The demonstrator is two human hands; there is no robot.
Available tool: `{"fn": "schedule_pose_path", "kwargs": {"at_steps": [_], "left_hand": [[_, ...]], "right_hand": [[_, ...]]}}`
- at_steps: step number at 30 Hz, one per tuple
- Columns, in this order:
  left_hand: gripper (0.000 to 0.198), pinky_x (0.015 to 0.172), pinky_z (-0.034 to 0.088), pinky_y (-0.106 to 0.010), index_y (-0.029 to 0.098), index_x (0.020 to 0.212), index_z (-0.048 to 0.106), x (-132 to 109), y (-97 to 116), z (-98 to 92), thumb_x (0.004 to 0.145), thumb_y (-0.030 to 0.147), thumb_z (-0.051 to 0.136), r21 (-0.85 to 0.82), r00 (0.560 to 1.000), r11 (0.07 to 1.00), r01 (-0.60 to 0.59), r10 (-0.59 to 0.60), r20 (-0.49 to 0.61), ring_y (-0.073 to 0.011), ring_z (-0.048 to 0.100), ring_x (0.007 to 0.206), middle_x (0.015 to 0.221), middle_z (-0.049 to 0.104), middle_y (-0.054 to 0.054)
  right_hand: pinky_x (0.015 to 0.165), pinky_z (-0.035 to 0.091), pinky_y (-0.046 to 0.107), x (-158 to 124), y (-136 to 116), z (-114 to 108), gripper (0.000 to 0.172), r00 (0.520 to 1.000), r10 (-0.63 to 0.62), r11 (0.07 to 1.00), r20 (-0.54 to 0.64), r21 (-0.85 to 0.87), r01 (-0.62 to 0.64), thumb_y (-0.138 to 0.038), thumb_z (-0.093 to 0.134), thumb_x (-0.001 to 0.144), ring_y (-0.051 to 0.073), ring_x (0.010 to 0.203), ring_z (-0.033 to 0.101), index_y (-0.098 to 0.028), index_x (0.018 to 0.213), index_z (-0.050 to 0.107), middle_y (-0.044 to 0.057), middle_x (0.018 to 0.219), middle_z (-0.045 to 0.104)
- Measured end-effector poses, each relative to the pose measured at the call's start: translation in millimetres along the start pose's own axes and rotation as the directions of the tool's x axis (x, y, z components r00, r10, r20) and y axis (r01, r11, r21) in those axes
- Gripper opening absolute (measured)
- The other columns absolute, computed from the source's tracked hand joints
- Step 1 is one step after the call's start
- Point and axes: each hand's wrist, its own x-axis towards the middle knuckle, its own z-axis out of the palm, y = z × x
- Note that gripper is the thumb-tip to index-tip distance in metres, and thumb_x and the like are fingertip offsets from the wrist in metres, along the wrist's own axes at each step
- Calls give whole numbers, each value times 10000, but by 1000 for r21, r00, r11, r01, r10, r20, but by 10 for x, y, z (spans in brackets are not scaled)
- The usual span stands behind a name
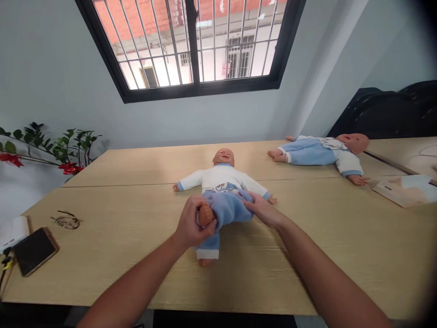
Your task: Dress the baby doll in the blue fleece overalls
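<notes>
A baby doll (pixel 223 177) in a white top and blue trousers lies on its back on the wooden table (pixel 136 246), head away from me. My left hand (pixel 195 223) is closed around the foot end of one raised leg, and the doll's bare foot (pixel 206 215) shows between thumb and fingers. On the other side, my right hand (pixel 262 208) grips the blue trousers (pixel 229 208) near the hip, thumb on top of the cloth. The doll's other leg (pixel 207 248) rests on the table with its foot toward me. Both its arms are spread out sideways.
At the back right lies a second doll (pixel 314 151), with a flat booklet or box (pixel 404 189) nearby. On the left are eyeglasses (pixel 66 221), a phone (pixel 35 251) and a white device (pixel 13 233). Potted plants (pixel 73 146) stand beyond the table's left edge, below the window (pixel 196 45).
</notes>
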Motion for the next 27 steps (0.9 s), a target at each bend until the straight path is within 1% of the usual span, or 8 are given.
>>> {"fn": "schedule_pose_path", "kwargs": {"at_steps": [4, 8, 11, 13, 15, 17, 24, 27], "left_hand": [[314, 798, 520, -392, 219, 1024, 530, 4, 1, -8, 770, 306, 692, 59, 990, 994, -94, 99, -97, -224, 577, 895, 946, 564, -47], [322, 732, 529, -342, 224, 993, 512, -11, -9, 35, 754, 308, 712, 60, 989, 993, -102, 108, -97, -195, 590, 808, 881, 578, -21], [334, 661, 523, -289, 231, 1003, 499, -39, -2, 70, 771, 334, 715, 9, 995, 997, 73, -73, -63, -162, 609, 730, 852, 604, 6], [345, 669, 533, -286, 233, 1024, 506, -68, 26, 91, 783, 358, 719, 4, 982, 983, 186, -186, -36, -164, 639, 745, 869, 638, 6], [360, 671, 539, -292, 233, 1029, 515, -101, 69, 111, 793, 402, 729, 17, 973, 973, 230, -230, -1, -171, 656, 743, 863, 658, 5], [386, 648, 532, -299, 234, 1015, 526, -129, 118, 133, 798, 472, 739, 49, 981, 982, 184, -186, 47, -179, 662, 719, 836, 666, 3], [401, 655, 517, -344, 215, 945, 536, -161, 282, 246, 841, 558, 717, 210, 994, 977, -45, 22, 112, -209, 668, 705, 813, 689, -38], [379, 684, 518, -372, 207, 943, 569, -191, 444, 336, 845, 530, 742, 260, 977, 960, -107, 53, 204, -223, 651, 712, 792, 678, -40]], "right_hand": [[881, 512, 390, 390, -91, -201, 366, 944, -142, 936, -298, -351, 29, -462, 646, 844, 250, 944, 657, -162, 1044, 707, 95, 1040, 752], [953, 456, 435, 750, -235, -169, 271, 861, -257, 879, -439, -476, 20, -311, 668, 768, 269, 951, 605, -148, 983, 667, 113, 991, 700], [1015, 410, 458, 506, -278, 123, 349, 709, -427, 829, -562, -557, 58, -298, 619, 814, 285, 1082, 534, -147, 1127, 591, 140, 1120, 619], [935, 449, 426, 136, -247, 397, 252, 563, -614, 740, -554, -652, 166, -349, 557, 899, 260, 987, 541, -171, 1078, 567, 103, 1030, 592], [786, 478, 352, -250, -189, 660, 192, 682, -638, 695, -359, -651, 307, -383, 521, 966, 212, 828, 554, -207, 1031, 562, 37, 900, 578], [712, 481, 313, -538, -128, 847, 186, 751, -598, 700, -282, -640, 317, -385, 585, 959, 187, 767, 564, -213, 1029, 568, 20, 876, 594], [744, 490, 330, -967, 41, 829, 179, 727, -610, 667, -315, -699, 257, -309, 537, 986, 189, 751, 608, -211, 863, 623, 34, 795, 648], [769, 526, 360, -1191, 154, 792, 274, 830, -372, 883, -415, -434, 179, -459, 531, 993, 209, 779, 654, -213, 965, 650, 60, 873, 695]]}}
